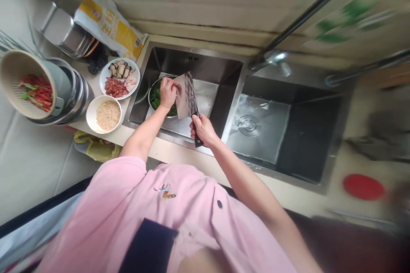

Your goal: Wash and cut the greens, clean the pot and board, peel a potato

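My right hand (204, 130) is wrapped round the black handle of a cleaver (185, 96), whose broad blade points up and away over the left sink basin. My left hand (168, 92) has its fingers curled together at the blade's left side. Whether they pinch anything there is hidden. Below that hand, a round metal bowl (149, 99) of chopped green leaves (156, 95) stands in the left basin (205, 113). The blade and my left hand cover part of the bowl.
Left of the sink are a plate of sliced food (119, 77), a white bowl of pale minced food (104, 114), a colander (9, 89) with red and green strips on stacked bowls, and a yellow-white bag (109, 23). A faucet (277, 59) overhangs the wet right basin (259, 136).
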Tool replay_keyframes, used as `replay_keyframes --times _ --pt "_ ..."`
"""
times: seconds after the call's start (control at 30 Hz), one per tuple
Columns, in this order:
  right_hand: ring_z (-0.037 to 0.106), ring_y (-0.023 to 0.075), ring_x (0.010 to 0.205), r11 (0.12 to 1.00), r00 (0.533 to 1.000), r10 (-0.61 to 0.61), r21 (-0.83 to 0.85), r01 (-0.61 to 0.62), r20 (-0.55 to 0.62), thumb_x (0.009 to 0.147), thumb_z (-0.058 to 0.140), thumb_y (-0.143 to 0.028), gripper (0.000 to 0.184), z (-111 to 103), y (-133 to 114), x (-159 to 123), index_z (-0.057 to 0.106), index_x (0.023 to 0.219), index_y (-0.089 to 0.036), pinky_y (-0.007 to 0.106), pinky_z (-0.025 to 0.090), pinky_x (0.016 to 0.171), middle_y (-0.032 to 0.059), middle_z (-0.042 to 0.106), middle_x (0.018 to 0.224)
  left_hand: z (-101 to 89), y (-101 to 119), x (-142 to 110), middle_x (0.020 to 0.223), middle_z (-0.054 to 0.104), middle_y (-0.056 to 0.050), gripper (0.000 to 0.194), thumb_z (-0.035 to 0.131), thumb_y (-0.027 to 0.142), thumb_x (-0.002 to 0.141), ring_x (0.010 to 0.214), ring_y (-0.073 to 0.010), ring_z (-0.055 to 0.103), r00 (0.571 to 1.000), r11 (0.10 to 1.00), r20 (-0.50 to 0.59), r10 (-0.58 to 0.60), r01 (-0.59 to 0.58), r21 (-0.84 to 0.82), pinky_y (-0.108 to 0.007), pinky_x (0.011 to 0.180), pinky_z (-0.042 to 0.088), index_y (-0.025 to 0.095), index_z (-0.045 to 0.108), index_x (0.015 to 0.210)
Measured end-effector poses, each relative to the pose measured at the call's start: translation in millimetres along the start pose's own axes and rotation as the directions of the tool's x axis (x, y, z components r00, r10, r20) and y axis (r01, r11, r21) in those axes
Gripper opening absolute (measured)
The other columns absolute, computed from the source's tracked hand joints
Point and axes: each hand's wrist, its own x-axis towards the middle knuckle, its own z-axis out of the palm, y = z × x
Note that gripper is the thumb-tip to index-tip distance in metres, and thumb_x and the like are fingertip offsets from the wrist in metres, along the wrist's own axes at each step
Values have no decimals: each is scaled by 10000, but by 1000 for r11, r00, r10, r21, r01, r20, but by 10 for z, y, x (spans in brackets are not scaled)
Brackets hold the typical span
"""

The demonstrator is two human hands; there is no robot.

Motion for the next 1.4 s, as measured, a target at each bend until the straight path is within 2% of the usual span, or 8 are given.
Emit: replay_keyframes --times 0.13,0.4,0.57,0.7,0.93,1.07,1.17,1.4 --pt "443 77 401 999 997 -38 -6 38 -69 843 684 -615 467 -134 -73 -13 370 874 -270 195 385 347 -100 503 589 -183 -126 162 1010 733 -95 208 522 40 837 1013 -222 675 988 996 139 -66 57 69 -348 1005 519 193 663 836" --pt "446 81 402 998 992 -50 18 52 -120 830 692 -622 485 -251 -71 -83 356 849 -272 202 392 336 -99 505 577 -306 -232 324 826 741 -42 218 475 183 1005 743 -172 709 961 963 61 -271 270 23 -281 799 536 173 693 998" --pt "451 85 399 998 992 -51 18 54 -113 806 701 -650 505 -252 -34 -123 371 860 -271 210 392 338 -98 506 582 -258 -273 262 861 750 -120 333 511 379 1040 966 -265 724 954 941 87 -286 263 214 -339 907 506 192 687 828" --pt "449 84 395 998 991 -47 28 51 -129 810 705 -640 502 -251 -8 -146 367 861 -273 203 385 335 -99 502 573 -236 -194 167 1074 734 -154 305 551 435 1021 1070 -268 688 977 969 127 -174 146 201 -377 1003 480 169 701 1003" --pt "462 83 393 996 990 -86 -7 86 -114 818 689 -637 484 -207 11 -165 375 844 -269 208 400 330 -97 513 583 -22 271 -200 1358 630 -164 524 654 619 904 1326 -329 520 987 987 90 130 -138 84 -456 1146 376 213 664 1234" --pt "451 77 399 995 988 -93 23 97 -125 827 696 -637 487 -262 -27 -279 379 859 -269 204 394 341 -100 520 589 -85 133 -67 1375 639 -170 299 559 346 972 1322 -350 518 997 983 54 -63 52 178 -500 1125 378 219 688 1210" --pt "439 72 410 990 984 -91 96 107 -154 800 729 -655 526 -370 -47 -435 380 868 -268 202 387 352 -104 514 594 -232 -82 82 1272 712 -168 336 474 171 955 1272 -358 570 960 921 100 -260 216 323 -537 1105 374 206 703 1200" --pt "432 62 411 956 924 -78 235 176 -374 739 809 -641 559 -914 143 -892 423 852 -252 199 389 365 -85 555 602 -315 -163 -14 1149 761 -161 337 544 357 997 1159 -349 649 924 875 237 -301 169 454 -482 1029 404 169 710 1222"
